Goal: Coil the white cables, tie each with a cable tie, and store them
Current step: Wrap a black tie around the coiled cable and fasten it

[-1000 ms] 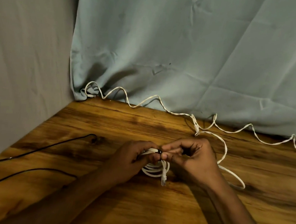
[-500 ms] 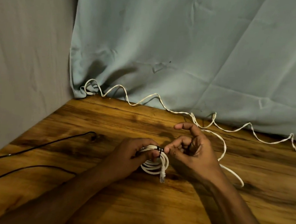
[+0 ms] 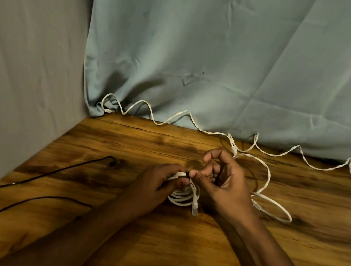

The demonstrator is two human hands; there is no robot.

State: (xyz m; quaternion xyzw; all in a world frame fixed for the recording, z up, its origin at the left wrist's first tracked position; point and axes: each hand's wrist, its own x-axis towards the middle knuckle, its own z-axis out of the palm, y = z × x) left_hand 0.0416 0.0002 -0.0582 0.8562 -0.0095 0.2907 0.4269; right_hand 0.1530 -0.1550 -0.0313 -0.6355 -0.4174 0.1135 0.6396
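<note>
Near the table's point(image 3: 180, 251) middle, the left hand point(image 3: 156, 186) is gripping the coiled white ethernet cable point(image 3: 182, 199) while the right hand point(image 3: 219, 180) is pinching the dark cable tie point(image 3: 187, 174) on top. If either pinch slackens, the loops are likely springing apart. The tie's fastening is hiding behind fingertips. A second white cable point(image 3: 268, 180) is trailing along the back edge.

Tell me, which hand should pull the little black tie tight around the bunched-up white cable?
Probably the right hand. Its fingertips already pinch at the black tie on top of the coiled white cable. The left hand is busy with its grip around the coil, keeping the loops together.
</note>
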